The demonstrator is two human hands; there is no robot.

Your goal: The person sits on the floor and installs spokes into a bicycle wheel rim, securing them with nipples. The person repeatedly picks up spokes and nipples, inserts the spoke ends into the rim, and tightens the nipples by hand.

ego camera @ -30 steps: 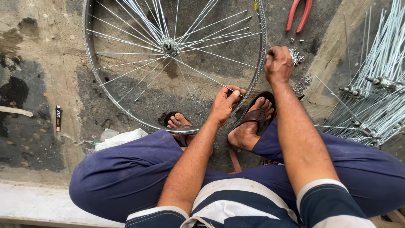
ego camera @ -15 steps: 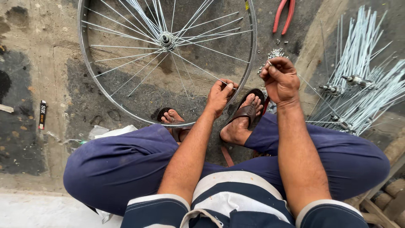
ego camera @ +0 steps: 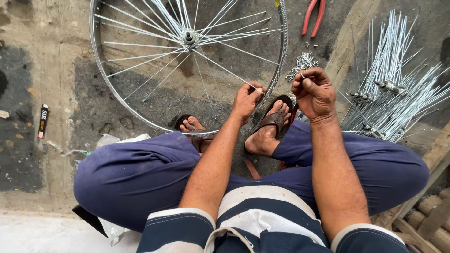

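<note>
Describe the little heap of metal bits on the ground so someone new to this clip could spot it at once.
Start at the big spoked wheel lying flat on the concrete. Just outside its right rim, below the red-handled pliers and above the right hand, sits the heap of small silvery pieces. Unlike the long loose spokes fanned out farther right, these are short, stubby bits piled together.

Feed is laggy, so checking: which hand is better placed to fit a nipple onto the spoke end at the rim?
Probably the right hand: its fingertips pinch a small silver piece just beside the nipple pile. The left hand is occupied, resting on the rim at a spoke end.
</note>
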